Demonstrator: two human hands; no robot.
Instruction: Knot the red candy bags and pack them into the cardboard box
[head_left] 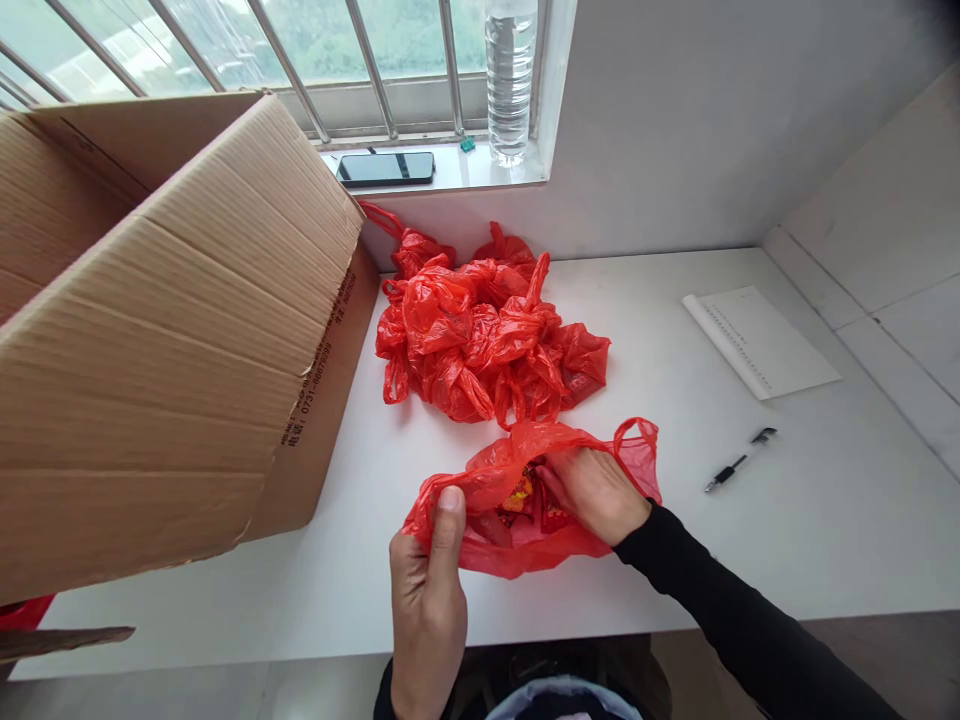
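My left hand (433,590) pinches the left rim of a red plastic bag (517,560), thumb on top. The bag lies with its mouth spread on the white table. Inside it show small red-and-yellow packets (519,494). My right hand (596,490) reaches into the bag from the right; its fingers are largely hidden by the bag, so I cannot see what they hold. One handle loop of the bag stands up beside my right wrist. Just behind lies a heap of knotted red plastic bags (480,330).
A large open cardboard box (172,330) stands at the left. A phone (385,169) and a water bottle (511,85) rest on the sill by the barred window. To the right lie a printed paper booklet (761,340) and a pen (739,462) on the table (810,530).
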